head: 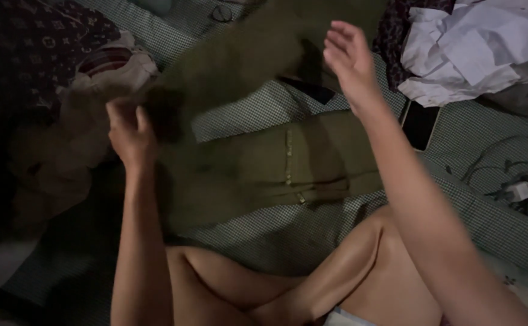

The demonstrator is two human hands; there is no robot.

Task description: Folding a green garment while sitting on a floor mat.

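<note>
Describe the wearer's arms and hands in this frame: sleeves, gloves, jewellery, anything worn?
Both arms are bare along all that shows, with no sleeves in view. The left hand and right hand wear no gloves. No watch, bracelet or ring is discernible, though the picture is dim and motion-blurred, so small items could be missed.

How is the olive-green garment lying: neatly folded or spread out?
Partly spread, not neatly folded. The olive-green garment has one part flat on the checked sheet and another lifted, blurred, between the left hand and right hand.
</note>
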